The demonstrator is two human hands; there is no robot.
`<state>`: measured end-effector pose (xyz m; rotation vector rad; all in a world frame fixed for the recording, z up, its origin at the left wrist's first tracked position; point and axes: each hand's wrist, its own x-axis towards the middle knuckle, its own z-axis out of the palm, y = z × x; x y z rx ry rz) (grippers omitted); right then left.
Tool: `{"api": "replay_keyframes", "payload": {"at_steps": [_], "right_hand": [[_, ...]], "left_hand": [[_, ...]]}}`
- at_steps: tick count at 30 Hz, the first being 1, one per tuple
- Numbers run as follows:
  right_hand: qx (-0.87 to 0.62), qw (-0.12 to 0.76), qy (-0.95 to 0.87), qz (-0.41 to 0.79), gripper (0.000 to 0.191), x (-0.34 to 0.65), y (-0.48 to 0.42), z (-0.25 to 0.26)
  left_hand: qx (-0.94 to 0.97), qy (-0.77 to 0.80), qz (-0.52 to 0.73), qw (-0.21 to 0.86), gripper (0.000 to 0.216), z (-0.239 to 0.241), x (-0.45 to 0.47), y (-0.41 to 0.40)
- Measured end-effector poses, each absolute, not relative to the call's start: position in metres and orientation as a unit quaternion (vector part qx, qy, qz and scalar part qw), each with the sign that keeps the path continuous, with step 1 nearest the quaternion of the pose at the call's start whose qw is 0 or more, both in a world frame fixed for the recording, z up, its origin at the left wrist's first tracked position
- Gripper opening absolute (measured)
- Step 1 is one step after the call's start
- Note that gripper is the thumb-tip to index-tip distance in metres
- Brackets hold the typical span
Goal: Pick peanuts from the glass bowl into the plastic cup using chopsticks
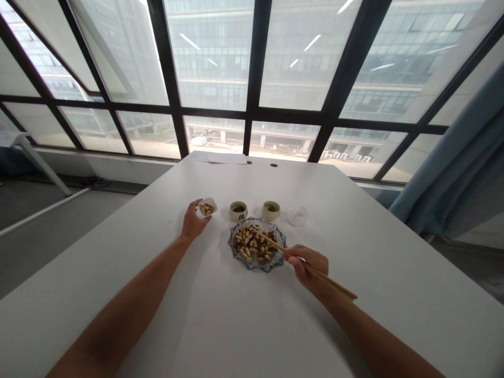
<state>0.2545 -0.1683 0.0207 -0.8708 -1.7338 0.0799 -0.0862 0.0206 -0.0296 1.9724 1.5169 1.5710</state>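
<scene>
My left hand (193, 220) is wrapped round a small white cup (213, 203), tilted toward me, with a few pistachio-like nuts (206, 209) inside. My right hand (309, 263) grips a pair of wooden chopsticks (328, 281). Their tips reach over a scalloped glass bowl (258, 266) in front of me. Pale nuts in shells (248, 247) mixed with small dark seeds (240, 237) fill much of this bowl. Whether the tips pinch a nut is too small to tell.
Just behind the bowl stand two pale green cups (238, 211), both with dark contents. A crumpled, whitish translucent item (298, 216) lies to their right. Papers (220, 158) rest at the white table's (236, 325) far edge, before tall windows. A blue curtain (452, 163) hangs at right.
</scene>
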Motion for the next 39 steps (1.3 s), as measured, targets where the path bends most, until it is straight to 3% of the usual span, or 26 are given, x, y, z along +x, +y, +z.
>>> {"api": "replay_keyframes", "payload": {"at_steps": [5, 11, 17, 21, 28, 33, 39], "right_hand": [[-0.438, 0.613, -0.646, 0.122, 0.031, 0.253, -0.167, 0.018], [-0.478, 0.726, -0.378, 0.319, 0.05, 0.246, -0.153, 0.019], [-0.471, 0.754, -0.218, 0.403, 0.054, 0.266, -0.128, 0.009], [-0.469, 0.756, -0.197, 0.412, 0.053, 0.273, -0.124, 0.006], [-0.463, 0.761, -0.275, 0.362, 0.057, 0.265, -0.13, 0.012], [-0.475, 0.747, -0.368, 0.286, 0.052, 0.254, -0.136, 0.03], [-0.48, 0.68, -0.518, 0.197, 0.037, 0.237, -0.109, 0.053]], "left_hand": [[0.634, 0.565, 0.52, 0.086, 0.067, -0.029, -0.085, 0.022], [0.591, 0.612, 0.516, 0.102, 0.074, -0.028, -0.086, 0.023], [0.69, 0.494, 0.53, -0.009, 0.069, -0.001, -0.063, -0.004], [0.754, 0.435, 0.488, 0.068, 0.061, 0.004, -0.026, -0.013], [0.687, 0.528, 0.392, 0.309, 0.088, -0.001, 0.01, 0.016], [0.686, 0.481, 0.424, 0.344, 0.065, -0.006, 0.008, 0.023], [0.671, 0.457, 0.478, 0.336, 0.079, -0.018, 0.009, 0.026]]}}
